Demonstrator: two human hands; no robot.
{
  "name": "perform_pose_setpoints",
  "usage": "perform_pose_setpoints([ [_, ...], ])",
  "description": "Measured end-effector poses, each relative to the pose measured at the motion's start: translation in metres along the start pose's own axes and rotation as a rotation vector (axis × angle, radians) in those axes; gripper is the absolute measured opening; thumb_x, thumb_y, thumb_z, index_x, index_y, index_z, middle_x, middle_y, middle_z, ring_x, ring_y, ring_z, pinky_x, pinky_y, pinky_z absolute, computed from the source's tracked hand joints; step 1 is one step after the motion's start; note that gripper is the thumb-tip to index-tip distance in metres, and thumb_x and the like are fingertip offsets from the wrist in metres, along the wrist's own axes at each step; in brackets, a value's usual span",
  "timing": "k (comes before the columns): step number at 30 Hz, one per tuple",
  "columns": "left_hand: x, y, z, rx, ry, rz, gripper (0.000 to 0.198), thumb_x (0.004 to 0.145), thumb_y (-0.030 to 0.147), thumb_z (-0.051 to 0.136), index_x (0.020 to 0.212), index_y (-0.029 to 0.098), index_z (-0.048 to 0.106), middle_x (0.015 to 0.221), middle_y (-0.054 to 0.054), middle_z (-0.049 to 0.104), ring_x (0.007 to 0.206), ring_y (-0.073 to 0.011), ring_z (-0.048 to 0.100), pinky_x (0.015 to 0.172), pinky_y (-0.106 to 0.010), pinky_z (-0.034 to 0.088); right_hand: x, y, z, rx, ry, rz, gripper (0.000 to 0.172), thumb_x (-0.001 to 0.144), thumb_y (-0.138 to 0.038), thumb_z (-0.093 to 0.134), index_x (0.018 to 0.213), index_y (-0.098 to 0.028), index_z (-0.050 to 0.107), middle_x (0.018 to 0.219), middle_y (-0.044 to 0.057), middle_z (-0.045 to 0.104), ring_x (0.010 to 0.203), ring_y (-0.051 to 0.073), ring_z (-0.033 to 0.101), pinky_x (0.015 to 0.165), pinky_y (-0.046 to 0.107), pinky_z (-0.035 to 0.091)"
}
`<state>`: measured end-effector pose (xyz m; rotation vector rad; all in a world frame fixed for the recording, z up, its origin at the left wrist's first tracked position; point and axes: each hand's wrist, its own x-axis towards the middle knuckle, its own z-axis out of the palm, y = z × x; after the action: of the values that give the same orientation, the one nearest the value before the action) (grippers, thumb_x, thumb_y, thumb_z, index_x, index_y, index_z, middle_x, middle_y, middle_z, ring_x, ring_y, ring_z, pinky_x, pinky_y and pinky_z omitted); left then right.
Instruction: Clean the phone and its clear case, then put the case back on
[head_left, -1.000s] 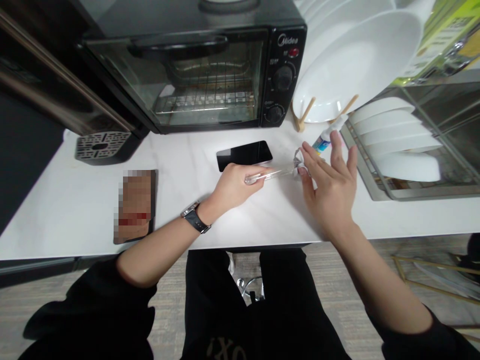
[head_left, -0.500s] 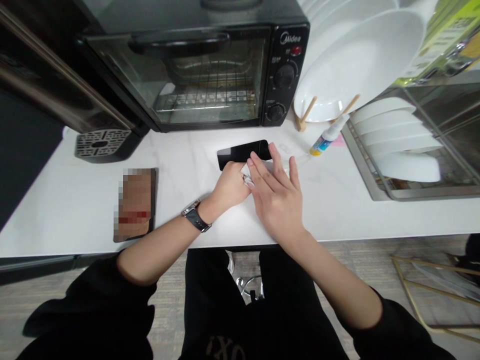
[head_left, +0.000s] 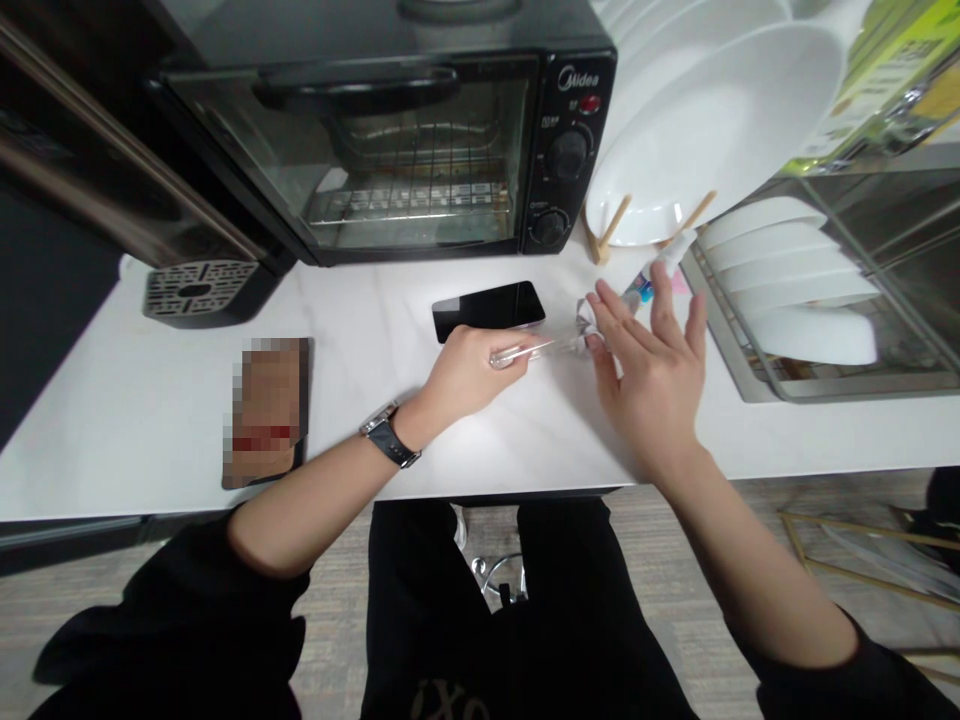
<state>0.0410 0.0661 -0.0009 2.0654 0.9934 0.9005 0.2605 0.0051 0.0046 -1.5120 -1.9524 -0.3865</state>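
Observation:
My left hand (head_left: pixel 469 375), with a watch (head_left: pixel 390 437) on its wrist, is closed around one end of a clear phone case (head_left: pixel 551 347), which points to the right. A crumpled white tissue (head_left: pixel 586 316) is pinched under the fingers of my right hand (head_left: pixel 649 385), at the case's far end. Some of the right fingers are raised, and the tissue is partly hidden. Just beyond my left hand a black phone (head_left: pixel 487 308) lies flat. Behind my right fingers lies a small spray bottle (head_left: pixel 680 247), half covered.
A black toaster oven (head_left: pixel 345 150) stands at the back of the white counter (head_left: pixel 375 300). White plates (head_left: pixel 712 130) lean in a wooden rack, and bowls (head_left: pixel 795 270) sit in a metal drainer at right. A flat, dark-edged item (head_left: pixel 302 385) with a pixelated face lies at left.
My right hand has slid to the right with the tissue, away from my left hand. The clear case and the whole phone now show. My left hand has stayed nearly in place.

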Motion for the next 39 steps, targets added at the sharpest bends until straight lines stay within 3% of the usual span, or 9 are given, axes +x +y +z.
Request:
perform_pose_setpoints([
  [6, 0.0, -0.002, 0.001, 0.005, -0.002, -0.006, 0.028, 0.094, 0.021, 0.064, 0.109, 0.022, 0.087, 0.105, -0.001, 0.087, 0.081, -0.0139, 0.078, 0.071, -0.023, 0.052, -0.004, 0.007, 0.001, 0.005, 0.004, 0.029, 0.043, 0.109, -0.021, 0.056, 0.151, -0.024, 0.063, 0.155, 0.009, 0.068, 0.165, 0.039, 0.037, 0.13, 0.078, 0.029],
  [9, 0.002, -0.001, 0.001, 0.044, -0.002, 0.009, 0.022, 0.093, 0.02, 0.062, 0.094, 0.019, 0.085, 0.08, 0.002, 0.082, 0.067, -0.0106, 0.068, 0.063, -0.022, 0.046, -0.005, -0.016, 0.007, 0.065, 0.006, 0.01, 0.045, 0.109, -0.02, 0.054, 0.154, -0.025, 0.06, 0.157, 0.008, 0.066, 0.166, 0.036, 0.035, 0.132, 0.077, 0.029],
  [12, 0.003, -0.003, -0.001, 0.089, 0.021, 0.035, 0.019, 0.082, 0.011, 0.064, 0.063, 0.016, 0.066, 0.055, 0.004, 0.062, 0.053, -0.0082, 0.05, 0.054, -0.022, 0.035, -0.007, -0.051, 0.016, 0.12, -0.009, -0.071, 0.046, 0.109, -0.017, 0.054, 0.154, -0.021, 0.059, 0.16, 0.005, 0.063, 0.166, 0.033, 0.036, 0.136, 0.068, 0.028],
  [17, 0.003, -0.008, -0.003, -0.013, 0.062, 0.044, 0.019, 0.07, 0.002, 0.056, 0.059, 0.017, 0.054, 0.054, 0.003, 0.061, 0.052, -0.01, 0.049, 0.051, -0.022, 0.036, -0.01, -0.086, 0.026, 0.128, -0.005, -0.069, 0.047, 0.109, -0.016, 0.054, 0.156, -0.016, 0.057, 0.164, 0.004, 0.059, 0.166, 0.029, 0.038, 0.14, 0.058, 0.026],
  [22, 0.003, -0.001, -0.003, 0.128, 0.038, 0.085, 0.025, 0.08, 0.008, 0.066, 0.058, 0.016, 0.06, 0.055, 0.002, 0.066, 0.052, -0.0096, 0.057, 0.052, -0.022, 0.035, -0.009, -0.054, 0.016, 0.078, -0.031, -0.065, 0.052, 0.109, -0.02, 0.057, 0.16, -0.027, 0.053, 0.164, 0.0, 0.059, 0.167, 0.034, 0.034, 0.136, 0.069, 0.027],
  [27, -0.001, 0.004, -0.003, 0.026, 0.062, 0.194, 0.024, 0.095, 0.015, 0.067, 0.105, 0.022, 0.086, 0.105, 0.0, 0.088, 0.085, -0.0147, 0.083, 0.076, -0.022, 0.062, -0.015, 0.0, -0.001, 0.037, 0.035, 0.161, 0.049, 0.11, -0.026, 0.054, 0.159, -0.029, 0.056, 0.157, 0.006, 0.066, 0.163, 0.044, 0.04, 0.126, 0.083, 0.032],
  [32, -0.001, 0.005, -0.006, -0.134, 0.036, 0.322, 0.027, 0.102, 0.022, 0.069, 0.125, 0.024, 0.083, 0.126, -0.002, 0.083, 0.117, -0.0178, 0.081, 0.109, -0.03, 0.063, -0.024, 0.012, -0.01, 0.348, 0.146, 0.231, 0.042, 0.111, -0.028, 0.051, 0.151, -0.029, 0.065, 0.149, 0.007, 0.074, 0.143, 0.029, 0.067, 0.117, 0.052, 0.058],
  [35, 0.002, 0.001, -0.008, -0.153, -0.033, 0.32, 0.029, 0.105, 0.028, 0.068, 0.131, 0.025, 0.08, 0.137, -0.003, 0.079, 0.13, -0.0191, 0.075, 0.119, -0.035, 0.059, -0.019, 0.011, -0.012, 0.341, 0.319, 0.109, 0.038, 0.108, -0.023, 0.057, 0.143, -0.028, 0.071, 0.134, 0.007, 0.082, 0.123, 0.025, 0.079, 0.105, 0.041, 0.064],
  [39, 0.005, -0.005, -0.01, -0.058, -0.018, 0.296, 0.025, 0.106, 0.032, 0.067, 0.124, 0.029, 0.083, 0.137, -0.003, 0.079, 0.131, -0.0217, 0.075, 0.118, -0.042, 0.06, -0.001, 0.007, -0.018, 0.172, 0.511, -0.253, 0.032, 0.106, -0.016, 0.06, 0.134, -0.022, 0.074, 0.112, 0.006, 0.087, 0.123, 0.025, 0.08, 0.1, 0.035, 0.062],
])
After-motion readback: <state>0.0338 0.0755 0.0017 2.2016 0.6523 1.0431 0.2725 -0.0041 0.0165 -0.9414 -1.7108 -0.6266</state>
